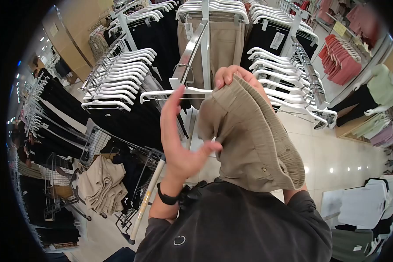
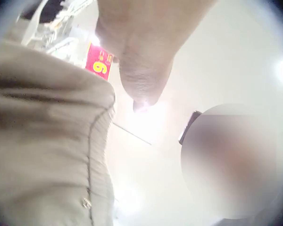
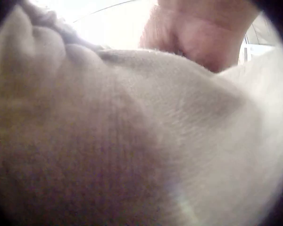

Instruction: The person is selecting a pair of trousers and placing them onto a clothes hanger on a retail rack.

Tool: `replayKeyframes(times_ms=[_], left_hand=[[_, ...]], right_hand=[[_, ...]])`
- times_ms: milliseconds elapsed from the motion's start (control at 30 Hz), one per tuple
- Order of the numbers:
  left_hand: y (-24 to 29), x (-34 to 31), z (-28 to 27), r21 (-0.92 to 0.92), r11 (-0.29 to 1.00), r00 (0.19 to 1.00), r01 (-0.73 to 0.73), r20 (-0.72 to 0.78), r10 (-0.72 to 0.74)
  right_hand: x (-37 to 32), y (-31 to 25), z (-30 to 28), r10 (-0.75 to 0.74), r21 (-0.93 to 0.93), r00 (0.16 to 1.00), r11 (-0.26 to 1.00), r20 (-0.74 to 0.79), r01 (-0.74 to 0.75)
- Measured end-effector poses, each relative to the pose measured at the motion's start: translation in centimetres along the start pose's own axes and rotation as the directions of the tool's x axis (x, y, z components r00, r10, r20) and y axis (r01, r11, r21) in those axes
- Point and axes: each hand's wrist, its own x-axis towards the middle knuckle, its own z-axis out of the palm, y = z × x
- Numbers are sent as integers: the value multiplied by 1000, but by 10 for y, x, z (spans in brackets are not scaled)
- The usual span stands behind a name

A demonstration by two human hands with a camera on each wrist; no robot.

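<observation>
Khaki trousers (image 1: 249, 135) with a gathered elastic waistband hang in front of my chest. My right hand (image 1: 236, 75) grips them at the upper end of the waistband, fingers curled over the edge. To their left, my left hand (image 1: 179, 139) is raised with straight fingers, its thumb pointing at the cloth and nothing in its grasp. Just beyond the hands, a white hanger (image 1: 157, 94) hangs from the end of the display arm, its right part hidden by the trousers. Beige cloth (image 3: 132, 141) fills most of the right wrist view, with part of the hand (image 3: 203, 35) above.
Rails of white hangers with dark trousers stand left (image 1: 118, 83) and right (image 1: 288, 83). A metal display arm (image 1: 192, 48) juts toward me. At lower left, a shopping cart (image 1: 137, 214) stands near a pile of folded beige trousers (image 1: 102, 185).
</observation>
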Motion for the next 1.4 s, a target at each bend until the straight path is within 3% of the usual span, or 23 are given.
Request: replayKeyframes(times_ms=[33, 67, 100, 133, 233, 300, 367, 433, 500, 533, 567, 633, 700, 733, 833, 867, 967, 1033, 1133, 1200, 1267, 1400], left_hand=[[-16, 2, 3, -143, 985, 995, 98, 50, -92], [-29, 1, 6, -298, 917, 957, 267, 193, -216], [-34, 0, 7, -416, 797, 887, 438, 346, -306], [-33, -3, 11, -469, 718, 855, 515, 337, -393], [-22, -4, 5, -228, 852, 876, 472, 228, -424], [-26, -11, 2, -279, 838, 882, 468, 91, -462], [-31, -13, -5, -342, 825, 869, 450, -44, -492], [-35, -10, -12, -334, 849, 867, 409, -146, -476], [-40, -7, -15, -382, 854, 852, 352, -248, -462], [-37, -5, -15, -373, 860, 846, 348, -271, -460], [-37, -4, -14, -362, 871, 848, 332, -290, -443], [-38, -3, -12, -339, 893, 856, 296, -319, -406], [-40, -6, -11, -261, 920, 884, 294, -292, -365], [-40, -6, -9, -240, 929, 892, 282, -291, -346], [-41, -6, -11, -245, 925, 889, 291, -287, -356], [-41, -5, -12, -259, 918, 885, 299, -285, -368], [-50, -5, -24, -302, 864, 874, 403, -154, -461], [-65, -10, -37, -356, 801, 850, 481, -33, -526], [-94, -22, -46, -461, 682, 800, 567, 111, -590], [-108, -27, -48, -489, 637, 771, 596, 127, -624], [-123, -35, -49, -475, 604, 731, 640, 137, -668], [-144, -47, -54, -427, 643, 730, 636, 64, -680]], right_hand=[[2, 2, 2, 18, 63, 999, 998, 48, -21], [4, 6, 2, 36, 127, 991, 991, 127, -52], [6, 7, 6, 60, 20, 988, 998, 145, -63], [9, 7, 12, 84, -88, 983, 994, 163, -70], [4, 12, 19, 133, -334, 985, 939, 111, -89], [-7, 3, 15, 152, -434, 988, 890, -8, -140], [-24, 0, -18, 313, -213, 949, 930, 29, -300], [-46, -17, -17, 401, -244, 914, 882, -64, -404], [-77, -17, -17, 266, -715, 962, 684, 58, -146], [-87, -11, -2, 272, -806, 962, 562, -36, -189], [-95, 2, 3, 258, -914, 966, 397, 19, -88], [-110, 29, 35, 303, -928, 950, 324, -81, -183], [-111, 59, 45, 246, -912, 961, 354, -122, -206], [-108, 61, 52, 204, -901, 954, 333, -218, -277], [-102, 73, 36, 223, -781, 852, 341, -473, -523], [-105, 74, 28, -32, -900, 934, 280, -355, -333], [-94, 46, 0, -127, -886, 900, 278, -416, -370], [-87, 24, -17, -212, -890, 864, 123, -456, -440], [-72, 10, -27, -316, -932, 879, 59, -359, -359], [-61, 9, -27, -344, -942, 881, 39, -326, -333], [-56, 11, -33, -353, -935, 867, 98, -352, -340], [-54, 13, -43, -277, -873, 833, 252, -479, -418]])
